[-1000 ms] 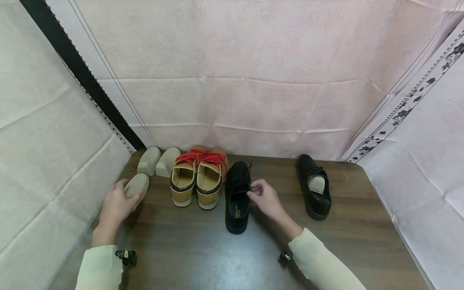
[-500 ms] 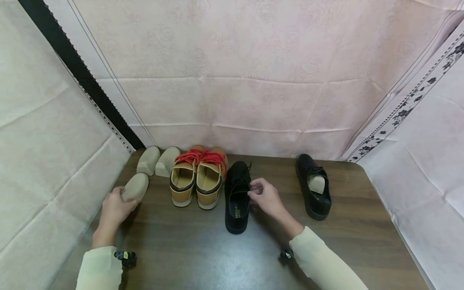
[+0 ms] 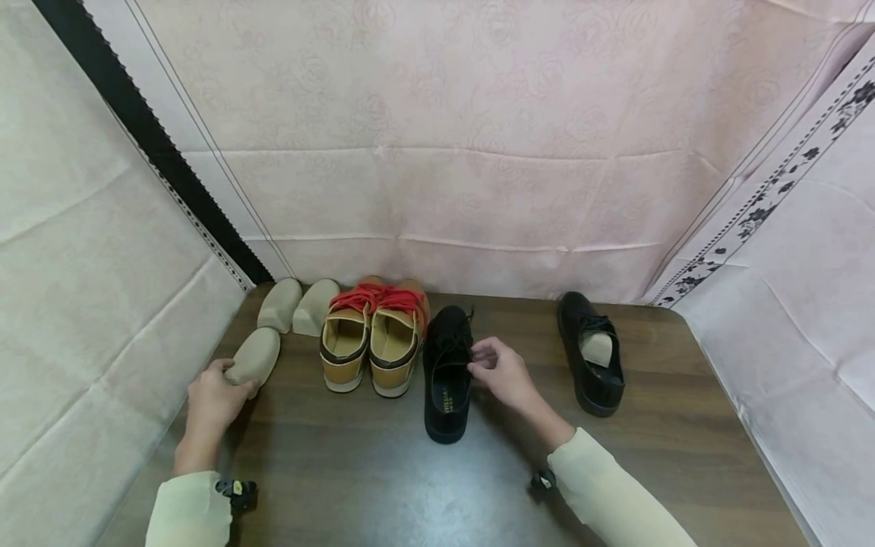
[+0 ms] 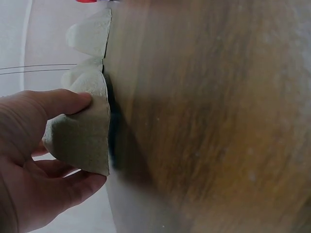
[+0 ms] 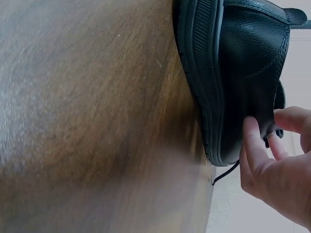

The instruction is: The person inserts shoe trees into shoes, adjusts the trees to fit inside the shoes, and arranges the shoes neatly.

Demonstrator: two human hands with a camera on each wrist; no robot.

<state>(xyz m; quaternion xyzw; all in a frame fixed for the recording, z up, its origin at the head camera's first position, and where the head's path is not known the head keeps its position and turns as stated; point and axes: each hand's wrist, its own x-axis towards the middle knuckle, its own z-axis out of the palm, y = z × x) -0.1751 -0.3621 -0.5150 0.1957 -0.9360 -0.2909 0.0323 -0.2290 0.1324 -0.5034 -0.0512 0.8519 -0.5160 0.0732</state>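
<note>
My left hand (image 3: 213, 396) grips a beige moulded-pulp shoe insert (image 3: 256, 355) at its near end. In the left wrist view, the fingers and thumb hold the insert (image 4: 80, 131) from opposite sides, its edge close over the wooden surface. My right hand (image 3: 502, 374) is at the right side of a black lace-up shoe (image 3: 447, 410), fingers loosely bent. In the right wrist view, fingertips (image 5: 250, 124) rest on the black leather (image 5: 252, 63), with the thumb near its top edge. Two more beige inserts (image 3: 280, 304) stand behind the held one.
A pair of tan shoes (image 3: 342, 357) with red laces stands left of the black shoe. Farther right is another black shoe (image 3: 593, 387) with a beige insert (image 3: 598, 349) inside. Cloth-covered walls (image 3: 478, 190) border the wooden surface (image 3: 383, 471) at the back and sides.
The left hand has shifted slightly toward the person and to the left, and the near end of its shoe insert has come down a little. The right hand stays by the black shoe.
</note>
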